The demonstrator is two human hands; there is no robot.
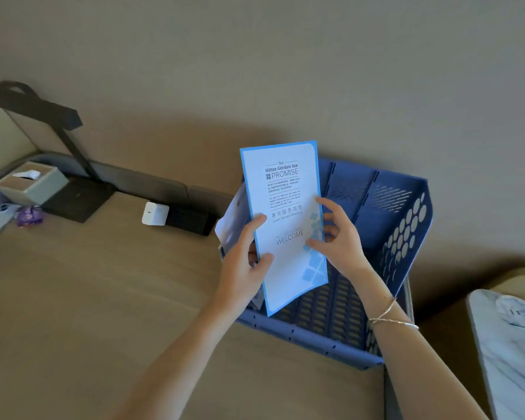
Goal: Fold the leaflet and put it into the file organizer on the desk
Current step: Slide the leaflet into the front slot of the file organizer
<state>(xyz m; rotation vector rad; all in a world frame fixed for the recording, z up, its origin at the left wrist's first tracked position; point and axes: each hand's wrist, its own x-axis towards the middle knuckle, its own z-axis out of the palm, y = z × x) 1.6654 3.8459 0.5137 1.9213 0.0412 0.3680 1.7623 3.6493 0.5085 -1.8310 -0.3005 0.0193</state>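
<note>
Head view: both hands' fingers [259,221] pinch the leaflet [285,219] above the organizer [406,231].

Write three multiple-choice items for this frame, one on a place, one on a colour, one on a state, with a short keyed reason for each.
1. Where does the leaflet sit in relation to the file organizer?
A. Held in front of and above it
B. Lying flat inside a slot
C. Flat on the desk, to the left of the lamp

2. What colour is the file organizer?
A. Black
B. Blue
C. White

3. How is the leaflet held?
A. By the left hand only
B. By nobody
C. By both hands at its side edges

Key: 1 A, the leaflet is raised upright over the organizer's open tray, not in any slot. 2 B, its walls and dividers are blue. 3 C, the left hand pinches the left edge and the right hand touches the right edge.
</note>
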